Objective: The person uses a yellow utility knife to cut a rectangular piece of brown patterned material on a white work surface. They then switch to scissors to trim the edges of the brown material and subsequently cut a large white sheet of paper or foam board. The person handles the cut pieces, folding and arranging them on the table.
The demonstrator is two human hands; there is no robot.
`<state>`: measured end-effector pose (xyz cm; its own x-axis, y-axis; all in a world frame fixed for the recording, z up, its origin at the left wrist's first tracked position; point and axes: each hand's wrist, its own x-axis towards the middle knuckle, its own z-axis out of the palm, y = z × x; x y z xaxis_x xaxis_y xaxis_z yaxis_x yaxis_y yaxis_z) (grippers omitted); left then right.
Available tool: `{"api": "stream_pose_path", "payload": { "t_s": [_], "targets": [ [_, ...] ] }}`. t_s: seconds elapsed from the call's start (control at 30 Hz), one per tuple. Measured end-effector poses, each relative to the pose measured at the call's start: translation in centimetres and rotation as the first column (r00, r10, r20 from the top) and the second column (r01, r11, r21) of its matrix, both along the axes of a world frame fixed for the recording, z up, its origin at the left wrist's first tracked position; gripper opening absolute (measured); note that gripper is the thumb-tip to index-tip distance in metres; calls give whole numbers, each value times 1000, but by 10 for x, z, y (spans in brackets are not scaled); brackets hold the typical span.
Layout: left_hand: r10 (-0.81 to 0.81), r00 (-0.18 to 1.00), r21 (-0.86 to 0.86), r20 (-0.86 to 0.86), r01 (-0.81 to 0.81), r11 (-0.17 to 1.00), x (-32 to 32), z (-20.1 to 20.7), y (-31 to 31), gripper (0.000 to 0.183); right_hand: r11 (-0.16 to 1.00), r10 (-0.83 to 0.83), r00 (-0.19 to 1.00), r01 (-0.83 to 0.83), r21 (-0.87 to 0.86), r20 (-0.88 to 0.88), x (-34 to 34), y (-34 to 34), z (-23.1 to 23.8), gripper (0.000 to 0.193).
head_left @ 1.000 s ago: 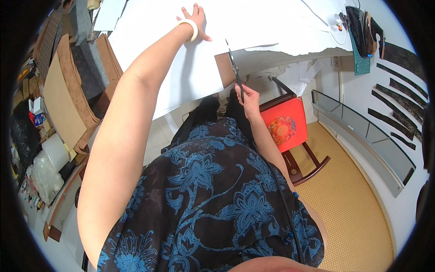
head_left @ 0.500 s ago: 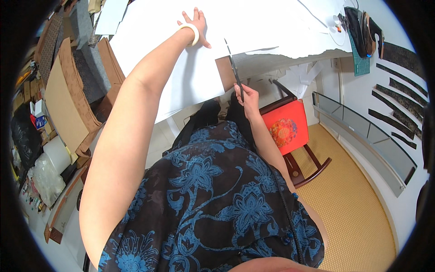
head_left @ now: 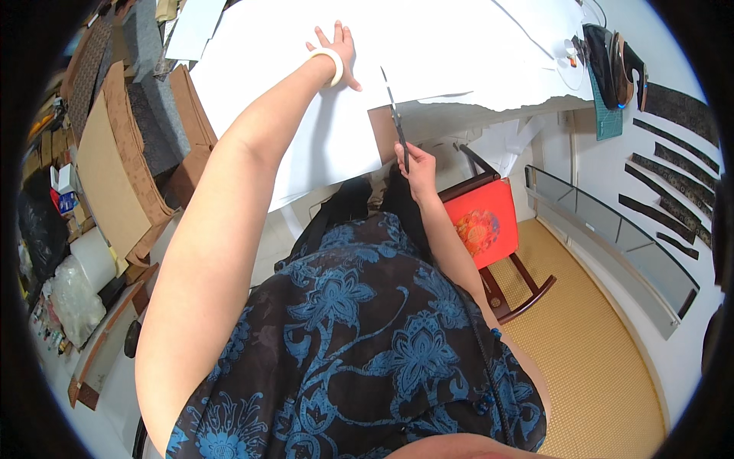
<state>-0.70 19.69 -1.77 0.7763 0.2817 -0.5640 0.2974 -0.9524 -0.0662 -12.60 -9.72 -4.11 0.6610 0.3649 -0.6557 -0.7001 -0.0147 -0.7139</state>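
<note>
My left hand (head_left: 337, 55), with a pale bangle (head_left: 338, 67) on its wrist, lies flat and fingers spread on a large white sheet (head_left: 321, 138) covering the table. Closer to me and to the right, my right hand (head_left: 417, 170) is closed around a slim cutting tool (head_left: 399, 126) with a dark handle and a long, narrow metal blade. Its tip points away from me, over the white sheet. Whether it is a knife or scissors seen edge-on, I cannot tell. Beside it, a brown patch (head_left: 381, 131) shows at the sheet's edge.
A chair with a red patterned seat (head_left: 480, 222) stands to my right, below the table's ragged-edged cover (head_left: 489, 118). Brown boards (head_left: 107, 161) and bagged items crowd the left. Dark strips (head_left: 669, 187) hang on the right wall near a green cutting mat (head_left: 606, 111).
The view has shifted slightly. My left hand stays flat on the sheet, and my right hand keeps its hold on the cutting tool, nearly in place.
</note>
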Motion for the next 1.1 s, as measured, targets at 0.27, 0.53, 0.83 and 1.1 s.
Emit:
{"api": "stream_pose_path", "payload": {
  "t_s": [0.27,0.53,0.83,1.1],
  "targets": [
    [18,1000,-57,1,-18,998,3,4,-1,154,1000,-2,1000,2,24,-3,8,5,10,20],
    [19,1000,-50,-12,-20,999,3,3,2,156,999,4,1000,-5,39,7,27,25,19,26],
    [7,1000,-97,-28,-10,995,3,10,4,155,999,-15,1000,15,31,7,25,31,15,24],
    [18,998,-124,-60,-25,992,6,14,3,156,998,-3,1000,1,59,22,36,38,13,20]
  ]
}}
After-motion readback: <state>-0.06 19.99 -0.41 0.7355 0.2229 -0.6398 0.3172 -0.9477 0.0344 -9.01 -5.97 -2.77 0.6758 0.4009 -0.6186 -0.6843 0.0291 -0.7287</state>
